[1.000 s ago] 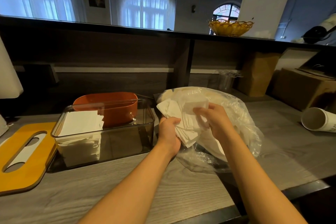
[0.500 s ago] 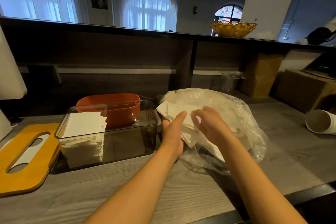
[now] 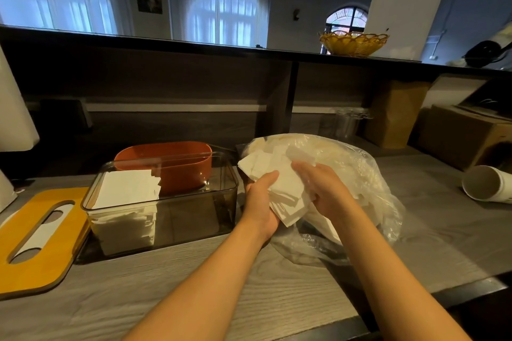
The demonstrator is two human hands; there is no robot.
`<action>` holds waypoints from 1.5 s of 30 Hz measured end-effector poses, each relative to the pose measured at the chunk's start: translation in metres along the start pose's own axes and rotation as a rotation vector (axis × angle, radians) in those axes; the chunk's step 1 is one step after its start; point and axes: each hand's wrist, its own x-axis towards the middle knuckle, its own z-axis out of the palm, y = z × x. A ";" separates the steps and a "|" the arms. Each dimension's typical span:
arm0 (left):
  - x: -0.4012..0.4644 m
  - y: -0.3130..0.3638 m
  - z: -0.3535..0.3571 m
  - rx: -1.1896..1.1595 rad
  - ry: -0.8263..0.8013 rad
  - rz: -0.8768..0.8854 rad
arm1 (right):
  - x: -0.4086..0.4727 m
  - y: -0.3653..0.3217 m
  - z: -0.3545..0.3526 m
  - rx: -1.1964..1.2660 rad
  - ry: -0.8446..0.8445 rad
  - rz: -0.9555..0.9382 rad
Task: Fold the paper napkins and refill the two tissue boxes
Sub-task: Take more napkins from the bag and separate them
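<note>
Left hand and right hand fingers grip stack of white paper napkins beside clear smoked rectangular plastic tissue box

Both bare forearms reach forward from the bottom edge and converge near the centre; the left hand sits palm turned inward, thumb raised and pointing up toward the right, fingers curled underneath and closed on a stack of paper napkins; the right hand faces it from the other side, back of the hand toward the camera, its fingers bent down over the same stack; the 2 hands lie close, not touching.
</note>
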 end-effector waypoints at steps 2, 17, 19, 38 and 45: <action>0.001 0.000 0.000 -0.005 -0.004 -0.014 | -0.002 0.000 -0.001 0.030 0.042 -0.051; 0.017 -0.005 -0.011 0.104 0.112 -0.084 | 0.001 -0.013 -0.038 0.375 0.074 -0.286; 0.010 -0.002 -0.009 0.113 0.063 -0.097 | 0.002 -0.012 -0.042 0.253 -0.077 -0.312; 0.002 0.000 -0.002 0.065 -0.118 -0.061 | 0.014 0.005 -0.019 -0.616 -0.111 -0.384; -0.009 0.004 0.005 0.191 -0.038 -0.025 | 0.019 0.005 -0.020 -0.393 0.043 -0.429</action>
